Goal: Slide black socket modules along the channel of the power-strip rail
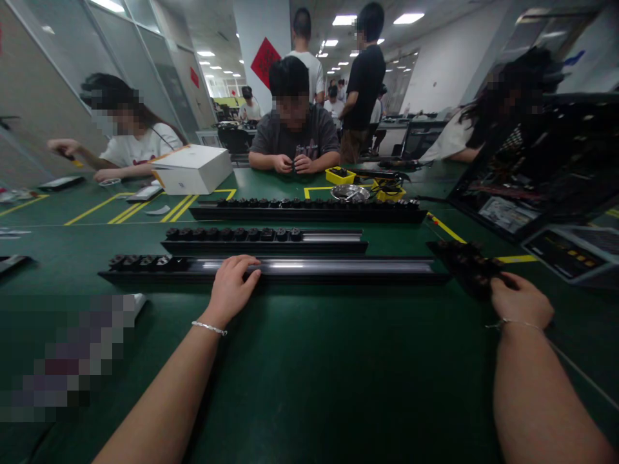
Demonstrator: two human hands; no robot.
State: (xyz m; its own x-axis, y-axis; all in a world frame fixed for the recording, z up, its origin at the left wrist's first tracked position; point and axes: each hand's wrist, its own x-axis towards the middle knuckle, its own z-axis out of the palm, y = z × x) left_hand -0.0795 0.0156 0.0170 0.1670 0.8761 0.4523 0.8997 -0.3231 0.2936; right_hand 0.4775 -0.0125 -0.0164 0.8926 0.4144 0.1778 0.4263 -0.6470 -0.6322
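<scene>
My left hand [233,283] rests on the nearest black rail [338,274], its fingers laid across the shiny channel and its thumb apart. Several small black round parts [147,261] sit in a row at this rail's left end. Off the rail's right end lies a dark cluster of black parts [467,264]. My right hand [525,303] is at the near right edge of that cluster with curled fingers; what its fingertips pinch is hidden.
Beyond are a shorter rail [261,247] and a longer one [309,214], both bearing black parts. A metal bowl [349,192], yellow bins [340,175] and a white box [196,169] stand farther back. An open black case [536,161] is at right. Other people sit around the green table [338,374].
</scene>
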